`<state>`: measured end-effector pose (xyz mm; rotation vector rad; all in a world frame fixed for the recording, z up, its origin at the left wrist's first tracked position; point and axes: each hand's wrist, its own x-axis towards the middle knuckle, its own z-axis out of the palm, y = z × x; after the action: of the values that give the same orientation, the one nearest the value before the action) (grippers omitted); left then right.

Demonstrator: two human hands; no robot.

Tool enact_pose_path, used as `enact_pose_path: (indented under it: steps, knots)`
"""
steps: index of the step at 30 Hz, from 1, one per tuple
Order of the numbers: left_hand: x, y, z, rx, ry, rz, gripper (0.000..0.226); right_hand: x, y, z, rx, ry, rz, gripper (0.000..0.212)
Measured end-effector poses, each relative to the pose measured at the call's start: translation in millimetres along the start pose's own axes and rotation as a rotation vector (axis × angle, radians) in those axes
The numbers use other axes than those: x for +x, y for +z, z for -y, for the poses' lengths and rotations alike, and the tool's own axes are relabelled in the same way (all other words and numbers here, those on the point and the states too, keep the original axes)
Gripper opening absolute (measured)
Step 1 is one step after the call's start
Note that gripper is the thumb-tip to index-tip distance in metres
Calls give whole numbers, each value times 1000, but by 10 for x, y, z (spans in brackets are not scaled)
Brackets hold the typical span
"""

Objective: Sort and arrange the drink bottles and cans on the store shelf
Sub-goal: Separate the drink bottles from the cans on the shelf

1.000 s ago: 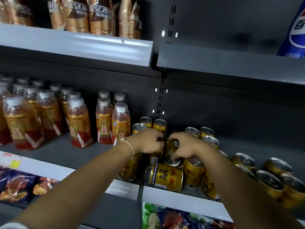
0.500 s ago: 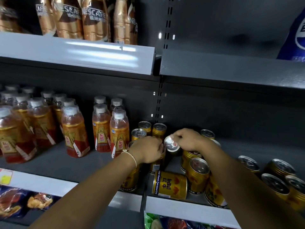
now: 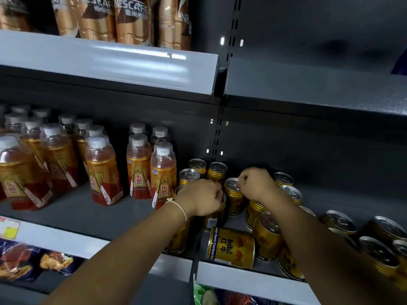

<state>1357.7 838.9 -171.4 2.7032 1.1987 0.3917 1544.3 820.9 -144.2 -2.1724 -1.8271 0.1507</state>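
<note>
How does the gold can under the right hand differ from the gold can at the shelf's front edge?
The can under the right hand stands upright; the front-edge can lies on its side. The right hand grips the standing can's top; no hand touches the lying one. Its label faces the camera. Both are gold cans.

We see a dim scene, lit from above and in front: a white glare streak runs along the pale grey price rail of the upper shelf (image 3: 141, 56), and small highlights sit on the silver tops of the gold drink cans (image 3: 284, 178). The dark grey back panel (image 3: 308, 155) falls into deep shadow under the shelf. Straight shelf edges bow toward the frame borders, a wide-angle distortion. The amber plastic bottles with white caps (image 3: 22, 168) at far left look soft and smeared.
</note>
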Motion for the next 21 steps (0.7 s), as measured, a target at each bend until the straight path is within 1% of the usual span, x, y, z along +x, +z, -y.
enact_pose_path:
  steps: [2,4,6,8,10,12,14,16,18,21]
  knots:
    - [-10,-22,-14,-32,-22,-6,29,-62,-60,67,-112,-11,-60,14]
    - [-24,-40,-19,-85,-60,-31,29,-141,-136,110,-116,-36,-144,19]
    - [-31,-46,-17,-145,-89,-72,28,-249,-222,121,-29,-71,-194,24]
    - [-26,-43,-17,-229,-116,-136,18,-377,-275,119,95,-127,-200,26]
    - [-15,-50,-7,-293,-144,-219,15,-529,-294,129,163,-193,-190,25]
    - [-18,-86,0,-395,-178,-271,17,-665,-279,133,186,-259,-178,20]
    - [-31,-148,13,-531,-210,-298,24,-777,-249,138,221,-336,-112,14]
    - [-76,-239,-7,-687,-208,-294,29,-871,-207,140,227,-395,15,17]
    - [-174,-316,-51,-790,-185,-312,37,-940,-159,135,180,-417,142,34]
    - [-436,-343,-143,-783,-143,-396,45,-994,-118,148,7,-427,248,59]
